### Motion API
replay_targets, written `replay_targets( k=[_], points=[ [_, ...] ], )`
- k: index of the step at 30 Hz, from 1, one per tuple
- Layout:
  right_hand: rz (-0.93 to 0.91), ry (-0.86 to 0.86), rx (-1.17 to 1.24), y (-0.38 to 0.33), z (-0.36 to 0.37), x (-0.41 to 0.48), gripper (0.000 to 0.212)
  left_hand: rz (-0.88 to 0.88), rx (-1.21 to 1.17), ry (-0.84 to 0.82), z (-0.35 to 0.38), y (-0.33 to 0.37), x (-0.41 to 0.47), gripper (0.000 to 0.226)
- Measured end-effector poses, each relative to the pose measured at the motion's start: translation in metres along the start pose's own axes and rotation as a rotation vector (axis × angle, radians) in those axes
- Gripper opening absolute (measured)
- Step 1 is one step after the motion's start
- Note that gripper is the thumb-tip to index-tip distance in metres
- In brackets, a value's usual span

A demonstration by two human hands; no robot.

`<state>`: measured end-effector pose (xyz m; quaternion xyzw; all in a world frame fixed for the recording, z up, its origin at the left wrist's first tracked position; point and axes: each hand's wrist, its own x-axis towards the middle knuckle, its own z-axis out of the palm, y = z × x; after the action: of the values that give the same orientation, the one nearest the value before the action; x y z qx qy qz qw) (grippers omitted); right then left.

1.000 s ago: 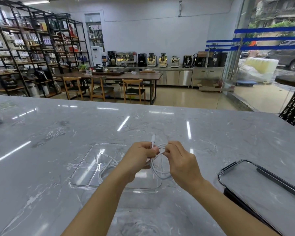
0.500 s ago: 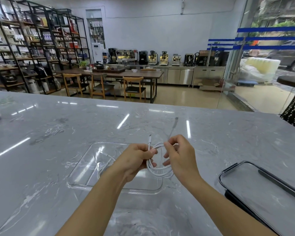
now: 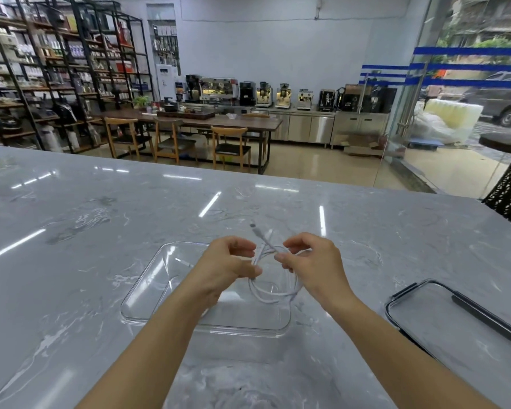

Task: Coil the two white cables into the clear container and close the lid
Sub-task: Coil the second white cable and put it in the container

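A clear rectangular container stands open on the grey marble counter. Above its right half I hold a coiled white cable between both hands. My left hand pinches the coil at its top left, and my right hand pinches it at its top right. Two plug ends stick up between the hands. The loops hang down over the container. Another white cable lies inside the container, mostly hidden behind my left hand. The clear lid with a dark rim lies flat on the counter at the right.
The marble counter stretches wide to the left and beyond the container. A dark object sits at its far left edge. Behind the counter are a wooden table with chairs, shelving on the left and a glass wall on the right.
The free plug end has come round from the far side of my right hand to the gap between my hands. The coil now hangs lower over the container.
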<state>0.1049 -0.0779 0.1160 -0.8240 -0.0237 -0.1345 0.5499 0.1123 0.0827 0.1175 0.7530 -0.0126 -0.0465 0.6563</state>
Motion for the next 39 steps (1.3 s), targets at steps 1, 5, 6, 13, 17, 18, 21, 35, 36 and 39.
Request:
replay_targets(
  k=[1, 5, 6, 13, 17, 18, 21, 35, 36, 39],
  points=[
    [-0.01, -0.016, -0.025, -0.002, 0.003, 0.001, 0.012, 0.014, 0.074, 0.041, -0.004, -0.001, 0.003, 0.034],
    [-0.039, -0.041, -0.19, -0.007, 0.019, 0.007, 0.006, 0.074, 0.332, 0.145, -0.019, 0.0, 0.013, 0.017],
    [-0.049, -0.056, -0.27, -0.007, 0.023, 0.009, 0.007, 0.094, 0.412, 0.147, -0.022, -0.001, 0.017, 0.015],
    [0.005, -0.249, -0.771, 0.002, 0.058, 0.03, 0.017, 0.057, 0.823, 0.009, -0.028, -0.021, 0.041, 0.015],
    [0.066, -0.397, -0.94, 0.008, 0.074, 0.034, 0.036, 0.069, 1.023, -0.104, -0.024, -0.036, 0.051, 0.019],
    [0.079, -0.438, -0.982, 0.009, 0.077, 0.033, 0.035, 0.074, 1.071, -0.132, -0.022, -0.039, 0.052, 0.02],
    [0.064, -0.51, -1.109, 0.01, 0.085, 0.03, 0.009, 0.058, 1.164, -0.206, -0.017, -0.05, 0.057, 0.025],
    [0.037, -0.685, -1.235, 0.013, 0.087, 0.027, 0.018, 0.02, 1.339, -0.403, -0.015, -0.05, 0.053, 0.035],
    [0.036, -0.699, -1.219, 0.01, 0.085, 0.028, 0.012, 0.018, 1.366, -0.423, -0.015, -0.045, 0.054, 0.037],
    [-0.008, -0.716, -1.101, -0.006, 0.066, 0.037, 0.036, -0.007, 1.471, -0.523, -0.017, -0.018, 0.056, 0.044]
  ],
)
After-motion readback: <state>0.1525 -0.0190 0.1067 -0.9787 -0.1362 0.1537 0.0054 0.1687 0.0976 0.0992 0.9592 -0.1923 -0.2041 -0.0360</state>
